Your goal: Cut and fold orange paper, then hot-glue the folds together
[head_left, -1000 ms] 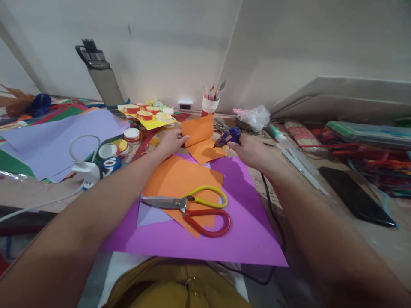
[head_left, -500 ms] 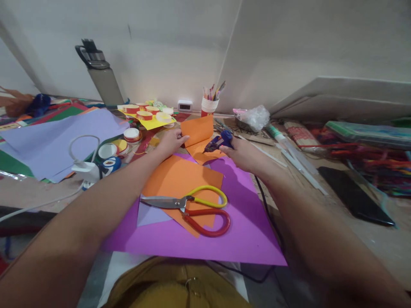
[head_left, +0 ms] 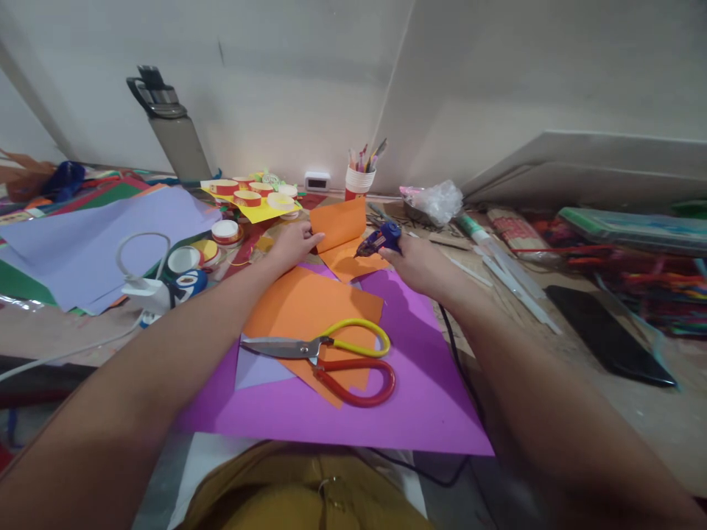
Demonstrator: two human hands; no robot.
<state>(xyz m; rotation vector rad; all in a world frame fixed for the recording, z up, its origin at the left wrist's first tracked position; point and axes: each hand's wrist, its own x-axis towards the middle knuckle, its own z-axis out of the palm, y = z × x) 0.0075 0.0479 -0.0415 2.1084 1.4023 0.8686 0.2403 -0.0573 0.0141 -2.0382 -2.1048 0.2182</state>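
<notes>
My left hand (head_left: 295,241) is closed on the left edge of a folded orange paper (head_left: 339,224), whose upper flap stands raised. In my right hand (head_left: 412,258) is a blue glue gun (head_left: 381,238), its nozzle pointing left and down over the lower part of that paper. Scissors (head_left: 320,353) with one yellow and one red handle lie on another orange sheet (head_left: 309,294). Beneath them is a large purple sheet (head_left: 342,430), with a pale lilac piece (head_left: 257,368) between.
Stacked lilac sheets (head_left: 110,243), a white plug (head_left: 148,293) and paper rings (head_left: 248,199) on yellow card are left. A bottle (head_left: 182,147) and pen cup (head_left: 360,180) stand behind. Glue sticks (head_left: 522,294) and a black phone (head_left: 607,335) lie right; a black cord (head_left: 456,346) runs past the purple sheet.
The glue gun's nozzle has shifted slightly to the right and up over the orange paper. My left hand keeps its hold on the paper's edge.
</notes>
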